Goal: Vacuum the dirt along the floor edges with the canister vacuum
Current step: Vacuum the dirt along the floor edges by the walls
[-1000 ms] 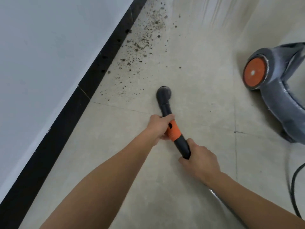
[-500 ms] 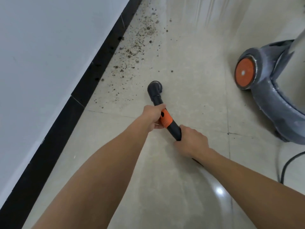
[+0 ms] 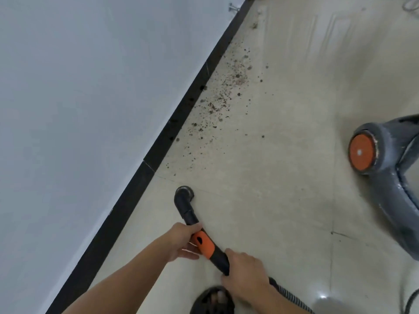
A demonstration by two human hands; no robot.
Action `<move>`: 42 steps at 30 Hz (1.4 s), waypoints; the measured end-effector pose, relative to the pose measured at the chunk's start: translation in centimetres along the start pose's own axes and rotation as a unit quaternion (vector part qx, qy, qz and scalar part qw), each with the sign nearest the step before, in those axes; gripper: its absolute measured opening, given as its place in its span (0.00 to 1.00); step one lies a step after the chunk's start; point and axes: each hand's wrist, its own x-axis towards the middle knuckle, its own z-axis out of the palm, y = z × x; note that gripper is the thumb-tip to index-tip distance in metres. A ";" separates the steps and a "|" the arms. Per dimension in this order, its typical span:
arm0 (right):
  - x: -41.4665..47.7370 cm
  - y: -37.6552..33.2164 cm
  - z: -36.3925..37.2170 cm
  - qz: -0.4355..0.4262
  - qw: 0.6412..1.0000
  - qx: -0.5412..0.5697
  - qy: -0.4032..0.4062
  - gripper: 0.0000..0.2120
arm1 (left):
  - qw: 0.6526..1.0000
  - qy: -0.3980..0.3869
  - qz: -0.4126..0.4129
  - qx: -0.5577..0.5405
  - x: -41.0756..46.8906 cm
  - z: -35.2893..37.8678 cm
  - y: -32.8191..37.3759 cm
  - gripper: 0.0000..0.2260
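Observation:
A black vacuum nozzle (image 3: 184, 193) with an orange collar (image 3: 203, 244) points at the beige tile floor, just short of a trail of dark dirt crumbs (image 3: 223, 96) along the black baseboard (image 3: 158, 146). My left hand (image 3: 184, 242) grips the wand at the orange collar. My right hand (image 3: 243, 271) grips the wand's rear end where the ribbed hose (image 3: 289, 294) leaves it. The grey canister vacuum (image 3: 390, 168) with an orange wheel stands at the right.
A white wall (image 3: 79, 109) rises at the left above the baseboard. A black perforated slipper (image 3: 212, 301) shows at the bottom, under my right arm. A black cable (image 3: 411, 300) lies at the lower right corner. A door edge is at the top.
The view has tilted up and back, so more of the dirt trail shows. The nozzle has pulled back from the dirt toward the tile joint. Both hands keep their grip.

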 end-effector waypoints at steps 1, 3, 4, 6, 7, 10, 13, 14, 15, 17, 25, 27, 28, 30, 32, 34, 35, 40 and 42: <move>0.6 0.2 -0.3 0.007 1.000 -0.003 0.011 0.09 | 1.000 0.006 0.013 -0.006 0.6 0.1 0.7 0.19; 1.8 0.8 -0.9 0.022 0.999 0.000 0.040 0.09 | 0.999 0.011 0.038 -0.015 2.0 0.9 2.6 0.20; 2.4 1.1 -1.4 0.033 0.998 0.004 0.055 0.09 | 0.999 0.004 0.049 -0.013 2.7 1.5 3.8 0.20; 3.4 2.1 -2.7 0.057 0.994 0.003 0.092 0.08 | 0.997 -0.005 0.073 -0.016 3.9 2.9 6.2 0.20; 3.9 2.6 -3.4 0.070 0.991 0.003 0.112 0.08 | 0.996 -0.009 0.083 -0.020 4.3 3.7 7.5 0.20; 5.1 4.1 -5.5 0.117 0.982 0.016 0.144 0.09 | 0.994 -0.027 0.106 -0.019 5.3 6.2 11.0 0.19; 5.4 5.7 -6.9 0.168 0.971 0.054 0.162 0.09 | 0.991 -0.057 0.120 0.000 6.4 8.8 13.9 0.18; 5.4 6.3 -7.3 0.183 0.966 0.065 0.171 0.08 | 0.990 -0.069 0.124 0.006 6.7 9.7 14.8 0.18; 5.5 7.0 -7.7 0.197 0.961 0.071 0.179 0.08 | 0.989 -0.080 0.127 0.010 7.1 10.6 15.7 0.19; 5.8 8.5 -8.8 0.220 0.952 0.072 0.197 0.07 | 0.986 -0.098 0.133 0.016 7.9 12.4 17.4 0.20; 8.4 11.2 -13.4 0.223 0.951 0.087 0.197 0.07 | 0.981 -0.076 0.180 0.015 10.5 14.9 21.8 0.20; 8.1 10.4 -12.9 0.200 0.959 0.084 0.182 0.08 | 0.983 -0.053 0.178 0.008 10.6 13.4 20.6 0.21; 7.8 9.9 -12.2 0.186 0.964 0.073 0.172 0.08 | 0.984 -0.044 0.173 0.002 10.6 12.5 19.5 0.20; 7.4 8.9 -11.0 0.158 0.974 0.052 0.156 0.09 | 0.986 -0.038 0.160 -0.011 10.1 10.9 17.5 0.15; 8.2 8.6 -11.1 0.155 0.975 0.039 0.155 0.09 | 0.985 -0.028 0.171 -0.026 10.5 10.3 17.3 0.13; 9.8 8.6 -12.5 0.172 0.970 0.056 0.164 0.08 | 0.981 -0.022 0.190 -0.031 11.3 10.5 19.2 0.14; 10.6 8.7 -13.4 0.179 0.966 0.075 0.170 0.08 | 0.980 -0.023 0.196 -0.035 11.5 10.6 20.4 0.16; 12.6 7.8 -15.3 0.177 0.962 0.128 0.163 0.08 | 0.979 -0.026 0.195 -0.045 11.8 9.4 23.0 0.18; 12.6 7.3 -14.3 0.155 0.970 0.122 0.143 0.08 | 0.983 -0.033 0.176 -0.046 11.7 7.9 21.7 0.15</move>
